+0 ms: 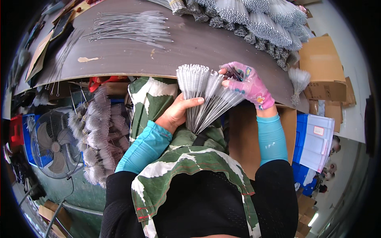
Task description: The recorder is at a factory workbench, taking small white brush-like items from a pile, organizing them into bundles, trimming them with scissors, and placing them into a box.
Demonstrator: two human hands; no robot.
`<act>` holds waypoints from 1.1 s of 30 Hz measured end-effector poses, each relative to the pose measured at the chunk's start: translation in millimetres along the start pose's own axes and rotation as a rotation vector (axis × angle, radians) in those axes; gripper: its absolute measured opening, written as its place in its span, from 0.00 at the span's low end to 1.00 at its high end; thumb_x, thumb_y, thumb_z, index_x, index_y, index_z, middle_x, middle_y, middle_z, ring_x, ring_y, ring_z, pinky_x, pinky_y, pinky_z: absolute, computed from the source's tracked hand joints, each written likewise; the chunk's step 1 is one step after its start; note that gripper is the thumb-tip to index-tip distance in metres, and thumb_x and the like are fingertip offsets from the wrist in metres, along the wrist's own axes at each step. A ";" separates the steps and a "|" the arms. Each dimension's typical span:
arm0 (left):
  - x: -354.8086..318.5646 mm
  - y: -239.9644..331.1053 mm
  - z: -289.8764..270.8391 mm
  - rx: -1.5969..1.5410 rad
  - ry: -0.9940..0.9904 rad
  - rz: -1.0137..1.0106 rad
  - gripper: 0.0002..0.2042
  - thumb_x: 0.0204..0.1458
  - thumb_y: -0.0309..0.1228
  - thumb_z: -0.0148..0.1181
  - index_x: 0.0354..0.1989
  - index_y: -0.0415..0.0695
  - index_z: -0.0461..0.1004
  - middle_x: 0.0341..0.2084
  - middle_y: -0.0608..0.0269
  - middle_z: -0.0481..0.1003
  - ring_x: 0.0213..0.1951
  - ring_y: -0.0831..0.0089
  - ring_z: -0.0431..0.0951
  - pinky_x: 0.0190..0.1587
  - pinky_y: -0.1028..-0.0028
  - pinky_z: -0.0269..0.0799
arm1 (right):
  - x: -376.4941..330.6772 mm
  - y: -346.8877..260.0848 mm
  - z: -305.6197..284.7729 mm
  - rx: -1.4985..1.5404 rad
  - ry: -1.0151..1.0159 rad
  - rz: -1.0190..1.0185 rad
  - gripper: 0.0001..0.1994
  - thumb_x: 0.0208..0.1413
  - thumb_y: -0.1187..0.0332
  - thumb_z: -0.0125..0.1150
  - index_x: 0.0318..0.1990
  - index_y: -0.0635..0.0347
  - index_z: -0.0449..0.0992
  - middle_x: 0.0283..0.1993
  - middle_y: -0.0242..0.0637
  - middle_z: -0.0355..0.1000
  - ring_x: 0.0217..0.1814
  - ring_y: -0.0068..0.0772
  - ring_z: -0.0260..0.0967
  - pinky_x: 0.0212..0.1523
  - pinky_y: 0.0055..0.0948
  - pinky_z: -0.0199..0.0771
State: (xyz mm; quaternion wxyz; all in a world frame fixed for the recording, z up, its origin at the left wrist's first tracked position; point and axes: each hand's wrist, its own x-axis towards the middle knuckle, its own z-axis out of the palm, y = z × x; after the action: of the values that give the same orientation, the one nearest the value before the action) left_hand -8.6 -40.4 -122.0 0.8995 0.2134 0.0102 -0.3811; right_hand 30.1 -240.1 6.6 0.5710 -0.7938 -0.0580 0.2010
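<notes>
Camouflage apron (158, 180) and black sleeves (276, 190) come nearest to where I look. Just beyond, the bare left hand (178, 112) grips a fanned bundle of wire brushes (193, 85) at the near edge of the table (135, 63), thumb across the stems. At the bundle's right, the right hand (249, 85), pink-gloved, curls its fingers; I cannot tell what it grips. Loose brushes (131, 27) lie far left, heaped brushes (266, 22) far right.

Left grip (176, 112) partly hidden behind wire brushes (193, 89).
</notes>
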 end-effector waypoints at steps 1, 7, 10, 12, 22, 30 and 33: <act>0.1 0.1 0.9 0.006 0.000 0.005 0.24 0.46 0.25 0.61 0.54 0.37 0.64 0.45 0.58 0.72 0.47 0.68 0.73 0.52 0.69 0.67 | -1.1 -0.9 1.4 -0.026 0.037 -0.006 0.15 0.45 0.75 0.64 0.43 0.63 0.72 0.39 0.29 0.70 0.42 0.20 0.66 0.43 0.21 0.67; 1.5 -1.2 -1.3 0.066 -0.028 -0.029 0.22 0.47 0.26 0.61 0.52 0.37 0.66 0.42 0.58 0.74 0.45 0.69 0.74 0.51 0.69 0.68 | -2.7 0.0 2.0 -0.028 0.025 -0.008 0.15 0.45 0.74 0.65 0.43 0.62 0.72 0.40 0.29 0.70 0.44 0.20 0.66 0.44 0.22 0.68; 4.5 -3.4 -1.8 0.075 -0.015 -0.020 0.21 0.47 0.27 0.61 0.50 0.36 0.67 0.39 0.58 0.75 0.43 0.70 0.75 0.49 0.70 0.70 | -3.9 -0.5 0.7 -0.032 0.019 -0.021 0.14 0.46 0.73 0.64 0.42 0.63 0.73 0.40 0.30 0.71 0.44 0.20 0.66 0.45 0.22 0.68; 9.3 -4.9 1.8 0.072 -0.020 -0.032 0.20 0.47 0.27 0.61 0.49 0.36 0.68 0.38 0.58 0.75 0.41 0.70 0.76 0.46 0.71 0.72 | -3.5 -2.8 -3.5 -0.045 -0.002 -0.016 0.13 0.46 0.73 0.64 0.41 0.64 0.73 0.40 0.31 0.71 0.44 0.20 0.66 0.46 0.22 0.67; 10.0 -16.8 26.9 -0.005 -0.030 0.001 0.19 0.47 0.27 0.62 0.48 0.37 0.69 0.38 0.60 0.74 0.39 0.71 0.76 0.44 0.71 0.73 | -3.6 -16.1 -12.9 -0.485 0.090 0.010 0.09 0.46 0.70 0.63 0.27 0.61 0.67 0.29 0.25 0.65 0.32 0.15 0.61 0.34 0.20 0.64; 11.1 -22.1 5.3 0.006 -0.044 -0.092 0.18 0.49 0.32 0.61 0.47 0.38 0.69 0.38 0.59 0.75 0.40 0.71 0.75 0.46 0.71 0.72 | -31.3 -5.4 -18.8 -0.001 0.029 0.044 0.17 0.46 0.75 0.64 0.46 0.64 0.72 0.42 0.30 0.71 0.43 0.20 0.67 0.46 0.23 0.69; 13.6 -24.0 7.4 0.024 -0.038 -0.105 0.17 0.48 0.32 0.63 0.45 0.38 0.71 0.35 0.60 0.75 0.37 0.72 0.75 0.45 0.70 0.73 | -31.2 -6.5 -11.2 -0.081 0.093 0.001 0.18 0.45 0.75 0.64 0.46 0.63 0.72 0.41 0.28 0.71 0.42 0.20 0.67 0.45 0.21 0.68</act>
State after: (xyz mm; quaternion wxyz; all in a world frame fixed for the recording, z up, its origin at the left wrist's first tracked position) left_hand -16.5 -67.4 -126.8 0.8757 0.2161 -0.0004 -0.4318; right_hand 6.9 -257.8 23.5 0.5406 -0.8247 -0.0392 0.1617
